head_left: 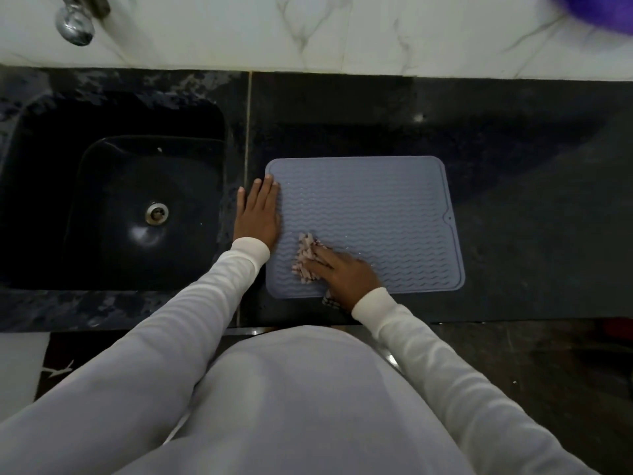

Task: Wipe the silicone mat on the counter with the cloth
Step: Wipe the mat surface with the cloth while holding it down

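Observation:
A grey-blue silicone mat (370, 207) with a wavy ribbed surface lies flat on the dark counter (513, 200). My left hand (258, 212) lies flat with straight fingers over the mat's left edge, partly on the counter. My right hand (344, 275) presses a crumpled checked cloth (305, 260) onto the mat's near left part. The fingers point left over the cloth, and a bit of cloth sticks out under the wrist at the mat's front edge.
A black sink (113, 207) with a metal drain (157, 212) sits left of the mat. A chrome tap (75, 22) hangs above it on the white marble wall. A blurred purple object (603, 8) shows at the top right. The counter's front edge runs just below my wrists.

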`<state>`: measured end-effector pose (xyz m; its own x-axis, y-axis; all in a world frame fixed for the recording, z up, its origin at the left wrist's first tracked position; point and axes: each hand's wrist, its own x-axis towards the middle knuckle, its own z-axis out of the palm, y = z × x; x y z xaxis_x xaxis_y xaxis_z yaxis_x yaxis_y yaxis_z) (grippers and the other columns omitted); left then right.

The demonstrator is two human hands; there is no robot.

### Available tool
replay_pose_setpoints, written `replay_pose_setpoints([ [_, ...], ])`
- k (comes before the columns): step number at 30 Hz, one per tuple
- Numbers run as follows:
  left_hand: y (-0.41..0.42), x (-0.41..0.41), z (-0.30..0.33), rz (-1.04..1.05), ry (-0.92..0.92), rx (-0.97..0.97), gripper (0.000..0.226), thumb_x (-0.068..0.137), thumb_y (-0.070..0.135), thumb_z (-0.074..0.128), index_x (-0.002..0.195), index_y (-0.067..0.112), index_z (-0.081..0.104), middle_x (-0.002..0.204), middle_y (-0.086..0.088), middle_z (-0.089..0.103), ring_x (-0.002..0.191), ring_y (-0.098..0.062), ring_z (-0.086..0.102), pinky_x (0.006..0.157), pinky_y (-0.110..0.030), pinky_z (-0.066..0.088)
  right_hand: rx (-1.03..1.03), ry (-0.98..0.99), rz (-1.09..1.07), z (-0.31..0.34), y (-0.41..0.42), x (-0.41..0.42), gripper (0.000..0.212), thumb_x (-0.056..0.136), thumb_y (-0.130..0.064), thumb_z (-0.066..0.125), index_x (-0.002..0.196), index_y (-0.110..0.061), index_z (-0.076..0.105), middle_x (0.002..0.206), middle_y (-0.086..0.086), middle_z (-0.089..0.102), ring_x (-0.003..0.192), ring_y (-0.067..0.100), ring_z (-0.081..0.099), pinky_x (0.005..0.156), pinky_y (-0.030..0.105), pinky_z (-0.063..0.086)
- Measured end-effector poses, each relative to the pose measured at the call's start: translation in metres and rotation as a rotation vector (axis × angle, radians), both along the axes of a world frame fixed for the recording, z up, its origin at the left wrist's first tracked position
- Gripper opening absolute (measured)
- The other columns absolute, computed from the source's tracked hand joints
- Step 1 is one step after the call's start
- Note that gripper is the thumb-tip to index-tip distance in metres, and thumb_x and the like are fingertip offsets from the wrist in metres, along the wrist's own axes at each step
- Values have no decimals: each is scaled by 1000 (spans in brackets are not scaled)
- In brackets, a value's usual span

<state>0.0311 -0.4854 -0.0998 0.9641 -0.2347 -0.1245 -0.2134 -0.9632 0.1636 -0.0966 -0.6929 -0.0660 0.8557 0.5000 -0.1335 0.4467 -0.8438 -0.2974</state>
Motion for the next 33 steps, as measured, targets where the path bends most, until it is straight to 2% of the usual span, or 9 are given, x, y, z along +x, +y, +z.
replay_pose_setpoints([
  [3, -1, 0, 1, 0, 3, 6, 59, 99, 25, 28, 154, 17, 7, 162, -2, 4, 149, -22, 2, 120, -47, -7, -44, -26, -14, 8, -15, -8, 64, 62, -13, 83, 121, -24, 62, 140, 8, 52, 90, 36, 65, 56, 45, 56],
  [6, -1, -1, 1, -1, -2, 24, 59, 100, 27, 29, 154, 17, 7, 162, -1, 4, 149, -22, 3, 120, -48, -5, -102, -25, -49, 14, -36, -10, 68, 50, -12, 88, 114, -23, 67, 132, 7, 59, 80, 34, 67, 49, 41, 53],
  [9, -1, -1, 0, 9, -8, 31, 58, 101, 27, 28, 154, 18, 8, 162, -1, 5, 149, -22, 3, 120, -49, -4, -95, -2, -85, 16, -67, -11, 75, 44, -4, 88, 113, -22, 67, 130, 6, 60, 77, 36, 67, 51, 45, 55],
  [11, -2, -2, 0, 16, -7, 38, 58, 101, 28, 28, 154, 19, 8, 162, 0, 5, 149, -21, 3, 120, -49, -4, -95, 16, -124, 15, -92, -12, 72, 51, 1, 85, 117, -22, 66, 132, 7, 59, 83, 39, 67, 57, 50, 56],
  [16, -3, -4, 3, 27, -10, 47, 59, 101, 28, 31, 154, 19, 8, 162, 0, 5, 149, -21, 4, 120, -50, -3, -152, 68, -228, 18, -146, -21, 70, 65, -4, 80, 128, -27, 59, 140, 4, 53, 101, 39, 63, 73, 51, 56],
  [24, -4, -4, 0, 64, -22, 15, 54, 102, 25, 28, 154, 20, 14, 162, 1, 10, 149, -22, 9, 120, -49, -2, -245, 125, -379, 32, -215, -35, 61, 79, -11, 70, 134, -31, 52, 148, -1, 41, 113, 39, 56, 83, 50, 53],
  [27, -5, -5, -2, 77, -42, -6, 54, 101, 23, 29, 153, 19, 17, 161, 0, 13, 148, -22, 11, 120, -48, -1, -158, 101, -474, 28, -232, -38, 51, 81, -11, 68, 126, -33, 60, 141, 0, 49, 108, 37, 60, 81, 46, 54],
  [29, -7, -5, -1, 87, -46, -19, 53, 101, 23, 29, 153, 19, 18, 161, -1, 14, 148, -23, 12, 120, -47, -2, -78, 42, -527, 26, -238, -40, 44, 81, -6, 65, 119, -29, 66, 131, 4, 58, 102, 36, 63, 76, 44, 55],
  [33, -11, -7, -3, 123, -63, -36, 52, 101, 20, 29, 153, 18, 21, 161, -1, 16, 148, -22, 13, 121, -46, -1, 98, -128, -465, 39, -216, -42, 37, 82, -4, 60, 113, -22, 70, 120, 4, 63, 98, 29, 65, 71, 38, 57],
])
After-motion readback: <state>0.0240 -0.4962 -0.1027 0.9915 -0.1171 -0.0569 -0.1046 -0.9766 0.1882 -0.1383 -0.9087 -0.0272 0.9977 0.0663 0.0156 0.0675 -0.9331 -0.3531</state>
